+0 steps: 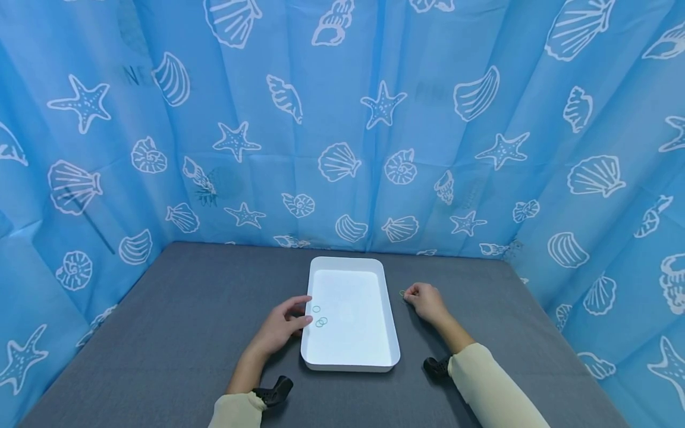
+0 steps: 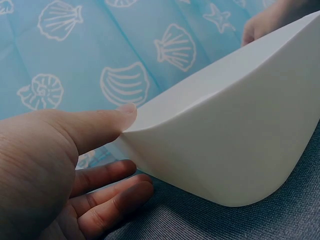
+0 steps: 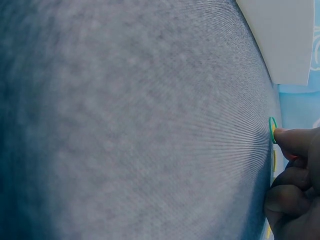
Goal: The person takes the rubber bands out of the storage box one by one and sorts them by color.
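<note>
A white rectangular tray [image 1: 350, 360] stands in the middle of the table. My left hand [image 1: 282, 324] holds its left side, the thumb [image 2: 107, 127] on the rim and the other fingers beside the outer wall. Inside the tray, near that hand, lie a few thin green rubber bands [image 1: 316, 309]. To the right of the tray, my right hand [image 1: 428, 302] is down at the table, thumb and finger pinching a green rubber band [image 3: 272, 130] that stands on edge. Yellow bands [image 3: 274, 160] show just behind it, partly hidden by the fingers.
Grey cloth [image 1: 214, 297] covers the table. A blue curtain [image 1: 342, 119] with white shells and starfish hangs along the back and both sides. Black wrist mounts [image 1: 275, 392] sit on both forearms.
</note>
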A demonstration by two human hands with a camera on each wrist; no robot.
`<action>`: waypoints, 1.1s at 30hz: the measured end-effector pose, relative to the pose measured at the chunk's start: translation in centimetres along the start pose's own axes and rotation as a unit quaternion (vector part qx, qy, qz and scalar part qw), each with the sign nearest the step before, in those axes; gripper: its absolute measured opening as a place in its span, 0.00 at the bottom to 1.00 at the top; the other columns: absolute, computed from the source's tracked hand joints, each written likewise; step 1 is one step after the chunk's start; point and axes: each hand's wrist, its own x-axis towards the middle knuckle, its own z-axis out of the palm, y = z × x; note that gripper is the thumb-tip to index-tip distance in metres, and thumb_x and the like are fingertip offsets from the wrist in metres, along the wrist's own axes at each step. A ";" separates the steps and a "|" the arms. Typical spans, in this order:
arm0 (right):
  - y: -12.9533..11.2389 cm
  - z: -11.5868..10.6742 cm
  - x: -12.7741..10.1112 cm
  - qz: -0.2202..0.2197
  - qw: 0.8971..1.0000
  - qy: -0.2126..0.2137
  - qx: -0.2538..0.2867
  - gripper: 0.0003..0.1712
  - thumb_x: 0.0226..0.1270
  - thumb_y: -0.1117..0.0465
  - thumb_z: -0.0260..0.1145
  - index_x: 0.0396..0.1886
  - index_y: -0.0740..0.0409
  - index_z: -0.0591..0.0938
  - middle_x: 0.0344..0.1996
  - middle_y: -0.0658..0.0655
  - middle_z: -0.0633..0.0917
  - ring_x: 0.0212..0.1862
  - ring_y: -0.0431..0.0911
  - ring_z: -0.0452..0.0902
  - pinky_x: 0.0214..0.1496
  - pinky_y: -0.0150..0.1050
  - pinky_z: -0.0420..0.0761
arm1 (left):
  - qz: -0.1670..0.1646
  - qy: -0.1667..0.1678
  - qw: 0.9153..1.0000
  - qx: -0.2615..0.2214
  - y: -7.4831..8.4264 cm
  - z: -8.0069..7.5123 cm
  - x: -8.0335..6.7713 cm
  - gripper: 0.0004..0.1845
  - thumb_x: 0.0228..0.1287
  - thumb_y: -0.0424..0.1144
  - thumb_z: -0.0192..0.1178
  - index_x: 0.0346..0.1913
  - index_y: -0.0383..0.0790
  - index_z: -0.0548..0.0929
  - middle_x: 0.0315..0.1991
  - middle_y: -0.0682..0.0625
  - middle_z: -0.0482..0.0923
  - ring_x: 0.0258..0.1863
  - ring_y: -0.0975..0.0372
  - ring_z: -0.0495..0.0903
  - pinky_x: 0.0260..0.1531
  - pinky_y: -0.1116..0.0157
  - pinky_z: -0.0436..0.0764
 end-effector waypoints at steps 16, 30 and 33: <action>0.3 0.1 0.1 0.008 1.000 0.002 0.002 0.05 0.66 0.66 0.65 0.30 0.62 0.83 0.27 0.54 0.81 0.29 0.47 0.72 0.32 0.41 0.71 | -0.004 -0.006 1.000 -0.003 0.0 -0.1 0.1 0.25 0.65 0.42 0.65 0.64 0.48 0.76 0.52 0.43 0.76 0.35 0.57 0.77 0.35 0.61 0.81; 0.9 -0.1 0.1 0.024 0.996 0.011 0.090 0.05 0.66 0.67 0.64 0.31 0.66 0.83 0.30 0.57 0.82 0.32 0.48 0.72 0.33 0.39 0.70 | -0.002 -0.007 1.000 -0.005 -0.1 0.0 0.0 0.25 0.64 0.43 0.65 0.64 0.47 0.76 0.52 0.43 0.76 0.34 0.57 0.77 0.35 0.61 0.81; 0.8 -0.2 0.0 0.026 0.995 0.014 0.096 0.06 0.66 0.67 0.64 0.32 0.66 0.83 0.30 0.57 0.82 0.32 0.48 0.72 0.34 0.39 0.70 | -0.002 -0.007 1.000 -0.006 -0.1 0.0 0.0 0.25 0.64 0.43 0.65 0.64 0.47 0.76 0.52 0.43 0.76 0.34 0.57 0.77 0.35 0.61 0.81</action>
